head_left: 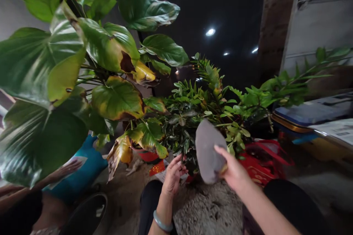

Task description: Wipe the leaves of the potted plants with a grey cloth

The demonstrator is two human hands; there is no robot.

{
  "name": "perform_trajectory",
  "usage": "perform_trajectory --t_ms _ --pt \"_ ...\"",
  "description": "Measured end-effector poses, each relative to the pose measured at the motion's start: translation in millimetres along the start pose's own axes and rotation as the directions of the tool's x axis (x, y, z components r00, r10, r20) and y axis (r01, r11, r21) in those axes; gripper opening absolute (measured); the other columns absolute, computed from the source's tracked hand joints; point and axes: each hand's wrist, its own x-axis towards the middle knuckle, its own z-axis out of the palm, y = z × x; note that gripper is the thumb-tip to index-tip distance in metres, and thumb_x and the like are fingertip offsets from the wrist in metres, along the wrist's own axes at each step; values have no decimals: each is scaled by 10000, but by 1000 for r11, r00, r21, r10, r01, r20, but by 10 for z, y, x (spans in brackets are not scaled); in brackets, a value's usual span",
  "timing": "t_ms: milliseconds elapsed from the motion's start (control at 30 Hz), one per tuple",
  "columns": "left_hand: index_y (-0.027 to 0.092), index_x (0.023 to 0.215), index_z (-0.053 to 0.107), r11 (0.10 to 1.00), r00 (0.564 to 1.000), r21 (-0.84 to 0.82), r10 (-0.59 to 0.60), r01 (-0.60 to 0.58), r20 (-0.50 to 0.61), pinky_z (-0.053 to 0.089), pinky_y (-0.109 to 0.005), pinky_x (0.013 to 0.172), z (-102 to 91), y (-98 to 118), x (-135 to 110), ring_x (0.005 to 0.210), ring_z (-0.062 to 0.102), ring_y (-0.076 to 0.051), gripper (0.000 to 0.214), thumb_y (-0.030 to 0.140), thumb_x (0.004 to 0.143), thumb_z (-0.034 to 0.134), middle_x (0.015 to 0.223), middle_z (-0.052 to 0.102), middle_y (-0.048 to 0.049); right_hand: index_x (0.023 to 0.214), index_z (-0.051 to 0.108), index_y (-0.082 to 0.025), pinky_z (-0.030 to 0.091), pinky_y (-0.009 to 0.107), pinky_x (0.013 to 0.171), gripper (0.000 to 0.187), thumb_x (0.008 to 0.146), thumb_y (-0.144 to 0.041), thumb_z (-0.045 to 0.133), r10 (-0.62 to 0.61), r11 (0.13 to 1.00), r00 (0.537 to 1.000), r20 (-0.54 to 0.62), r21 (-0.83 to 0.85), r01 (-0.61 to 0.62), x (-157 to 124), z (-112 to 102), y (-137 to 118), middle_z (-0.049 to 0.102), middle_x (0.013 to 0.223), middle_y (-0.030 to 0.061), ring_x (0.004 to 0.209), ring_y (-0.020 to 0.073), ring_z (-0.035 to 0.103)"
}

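My right hand (234, 170) grips a flat, rounded grey cloth (208, 150) by its right edge, thumb on its face. The cloth is slightly blurred and hangs in front of a low bushy plant (190, 117) with small dark green leaves. My left hand (173, 174), with a pale bangle (162, 222) on the wrist, is at the lower front of this plant. Its fingers are curled against the dark leaves; what they pinch is hidden. Left of it, a large-leaved plant (116, 99) has yellowed leaves with brown edges.
Another person's hand (66, 170) shows at the left beside a blue bag (88, 165). Below is a dark bin (91, 213). A red bag (261, 158) sits right of the bushy plant, near a table with a blue-lidded box (298, 115). Behind stands a dark glossy panel (220, 7).
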Motion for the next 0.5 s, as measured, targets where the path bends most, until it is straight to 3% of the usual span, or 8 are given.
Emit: perform_trajectory --t_ms 67,133,167,233,300,367,400,500 --pt "160 886 723 1000 1000 0 -5 5 -11 467 -286 606 -10 13 -8 533 534 -100 464 323 473 860 755 692 -43 660 688 -222 520 379 638 295 459 -410 796 73 996 997 41 -63 -70 -185 -180 278 718 617 46 701 291 681" --pt "165 874 719 1000 1000 -10 -12 12 -18 455 -269 582 -12 20 -6 503 516 -85 444 302 476 861 722 681 -24 643 686 -210 514 372 643 301 461 -416 808 71 993 991 113 -103 -60 -365 -310 332 712 603 50 668 282 677" --pt "167 868 717 1000 1000 -17 -8 8 -19 455 -268 579 -8 18 -2 504 517 -83 431 291 480 859 737 683 -23 667 694 -206 512 378 649 311 468 -415 809 19 996 991 130 -93 -7 -421 -338 261 713 610 53 657 280 674" --pt "167 852 713 1000 1000 -27 8 -8 -17 467 -278 594 11 3 6 525 534 -88 399 270 492 852 776 684 -25 754 711 -206 509 396 671 345 482 -393 809 -205 978 976 68 -29 207 -430 -319 -23 726 659 56 666 278 669" --pt "161 832 707 999 1000 -28 17 -18 -17 478 -288 608 34 -26 13 547 547 -94 368 258 504 844 816 686 -32 824 710 -220 507 407 723 388 473 -347 816 -493 868 866 -86 17 496 -307 -231 -356 740 737 47 729 277 668" --pt "157 824 700 999 1000 -30 15 -15 -16 480 -286 603 49 -53 16 557 549 -95 360 258 508 841 829 684 -34 839 702 -230 502 410 790 417 448 -308 824 -646 750 737 -199 12 661 -120 -136 -556 745 786 32 806 279 664" --pt "157 825 696 999 1000 -37 14 -15 -17 482 -284 602 51 -60 17 563 550 -96 362 261 510 841 816 679 -29 830 700 -231 501 412 808 416 440 -301 824 -645 751 737 -203 12 660 -35 -106 -567 746 792 29 828 281 664" --pt "168 801 679 997 1000 -79 14 -15 -11 492 -276 615 32 -39 13 577 551 -97 332 278 533 841 744 648 0 789 703 -220 514 420 792 359 468 -346 804 -392 920 917 -70 -6 393 45 -155 -239 749 771 43 816 294 677"
